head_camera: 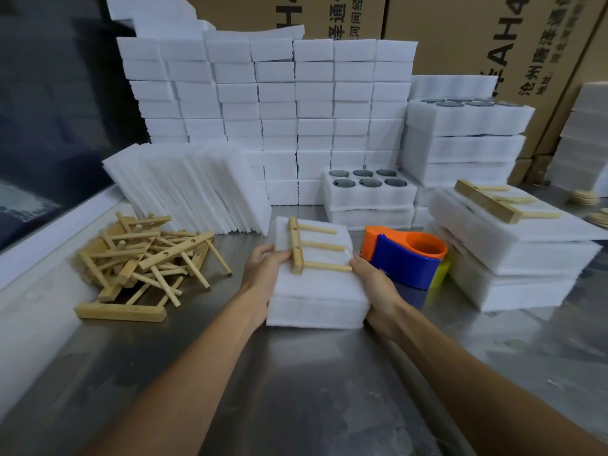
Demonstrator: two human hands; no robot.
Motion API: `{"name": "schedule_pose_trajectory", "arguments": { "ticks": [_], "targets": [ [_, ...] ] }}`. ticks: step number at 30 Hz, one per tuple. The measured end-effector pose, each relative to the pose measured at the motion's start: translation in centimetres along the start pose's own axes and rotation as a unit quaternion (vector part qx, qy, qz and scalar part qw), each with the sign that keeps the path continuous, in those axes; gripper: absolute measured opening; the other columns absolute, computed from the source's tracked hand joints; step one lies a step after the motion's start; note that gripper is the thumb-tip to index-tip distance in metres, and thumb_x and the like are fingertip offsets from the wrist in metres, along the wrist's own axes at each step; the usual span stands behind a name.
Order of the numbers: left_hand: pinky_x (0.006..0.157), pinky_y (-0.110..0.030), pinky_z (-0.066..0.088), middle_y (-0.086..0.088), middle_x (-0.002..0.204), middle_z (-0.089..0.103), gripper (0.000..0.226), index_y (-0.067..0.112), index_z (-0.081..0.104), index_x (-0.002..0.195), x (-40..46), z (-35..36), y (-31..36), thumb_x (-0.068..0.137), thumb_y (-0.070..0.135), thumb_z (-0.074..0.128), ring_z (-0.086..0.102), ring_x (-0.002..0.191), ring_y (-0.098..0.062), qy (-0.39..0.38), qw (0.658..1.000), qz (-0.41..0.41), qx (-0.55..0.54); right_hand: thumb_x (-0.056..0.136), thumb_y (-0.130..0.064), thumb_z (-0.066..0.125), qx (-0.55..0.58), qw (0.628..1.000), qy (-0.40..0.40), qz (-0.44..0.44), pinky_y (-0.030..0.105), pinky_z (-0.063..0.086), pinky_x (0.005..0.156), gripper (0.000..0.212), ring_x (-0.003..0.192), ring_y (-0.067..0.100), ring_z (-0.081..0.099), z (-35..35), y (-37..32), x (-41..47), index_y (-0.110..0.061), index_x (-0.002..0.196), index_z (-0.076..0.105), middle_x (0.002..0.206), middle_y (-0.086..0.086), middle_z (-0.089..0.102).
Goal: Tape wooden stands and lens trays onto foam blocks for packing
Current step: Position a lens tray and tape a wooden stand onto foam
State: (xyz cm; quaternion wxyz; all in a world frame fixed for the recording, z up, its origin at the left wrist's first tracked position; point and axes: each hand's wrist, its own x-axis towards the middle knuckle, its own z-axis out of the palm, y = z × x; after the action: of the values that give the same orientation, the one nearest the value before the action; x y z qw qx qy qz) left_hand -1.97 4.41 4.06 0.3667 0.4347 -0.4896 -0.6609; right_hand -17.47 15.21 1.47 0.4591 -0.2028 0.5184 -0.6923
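the left hand (263, 274) grips the left edge of a white rectangular foam block (316, 291), fingers curled over its top and touching the base bar of a pale wooden stand with 3 dowel pegs (304, 250) that lies flat on the block. the right hand (375, 284) holds the block's right side, fingertips at the end of the nearest peg. the block sits on a steel table (296, 390), near the middle. just right of it stands an orange and blue tape dispenser (404, 255). further right, a stack of foam blocks (513, 258) carries another wooden stand (487, 200). to the left lies a loose pile of wooden stands (141, 258). behind, foam trays with 6 round dark lenses (365, 189) sit before a wall of white foam blocks (279, 110).
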Motion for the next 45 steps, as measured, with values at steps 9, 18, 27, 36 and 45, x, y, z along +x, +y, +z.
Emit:
{"name": "schedule_pose_trajectory", "arguments": {
  "ticks": [9,18,27,36,45],
  "targets": [
    [0.09,-0.06,0.053,-0.022,0.111,0.071,0.048,0.005,0.067,0.12,-1.4,-1.5,-0.1,0.074,0.019,0.076,0.068,0.102,-0.042,-0.041,0.992,-0.061,-0.105,0.104,-0.015,0.04,0.005,0.996,-0.089,-0.013,0.045,0.052,0.099,0.036,0.114,0.026,0.068,1.0,-1.3,-1.2,-0.022,0.133,0.061,0.125,0.006,0.07],
    [0.092,-0.062,0.052,-0.022,0.113,0.07,0.06,0.003,0.067,0.122,-2.3,-1.0,0.6,0.066,0.02,0.08,0.067,0.104,-0.043,-0.018,0.983,-0.074,-0.167,0.082,-0.037,0.076,-0.008,0.998,-0.019,0.067,0.046,0.06,0.076,0.038,0.102,0.028,0.072,0.1,-1.2,-3.0,-0.023,0.116,0.068,0.11,0.006,0.075],
    [0.095,-0.054,0.053,-0.018,0.113,0.071,0.049,0.002,0.067,0.121,-3.6,5.1,3.3,0.078,0.023,0.077,0.067,0.107,-0.037,-0.063,0.984,-0.006,-0.165,0.081,-0.032,0.074,-0.024,0.99,0.128,-0.061,0.044,0.061,0.063,0.014,0.092,0.028,0.07,-1.5,-6.3,-4.9,-0.023,0.092,0.071,0.104,0.006,0.072],
    [0.067,-0.032,0.058,-0.008,0.093,0.069,0.032,0.011,0.067,0.112,-4.8,15.7,7.4,0.083,0.025,0.069,0.066,0.087,-0.024,-0.207,0.973,0.024,-0.1,0.089,-0.041,0.062,-0.136,0.952,0.227,-0.153,0.036,0.058,0.054,0.025,0.093,0.024,0.062,-7.8,-18.7,-7.1,-0.021,0.103,0.057,0.104,0.002,0.06],
    [0.095,-0.043,0.054,-0.005,0.102,0.073,0.05,0.017,0.068,0.104,-4.9,24.0,7.6,0.066,0.046,0.081,0.067,0.101,-0.025,-0.232,0.969,0.058,-0.055,0.088,-0.046,0.055,-0.183,0.904,0.327,-0.208,0.048,0.049,0.099,0.023,0.085,0.019,0.054,-13.9,-22.7,-6.1,-0.025,0.083,0.049,0.091,-0.001,0.054]
  ]
}}
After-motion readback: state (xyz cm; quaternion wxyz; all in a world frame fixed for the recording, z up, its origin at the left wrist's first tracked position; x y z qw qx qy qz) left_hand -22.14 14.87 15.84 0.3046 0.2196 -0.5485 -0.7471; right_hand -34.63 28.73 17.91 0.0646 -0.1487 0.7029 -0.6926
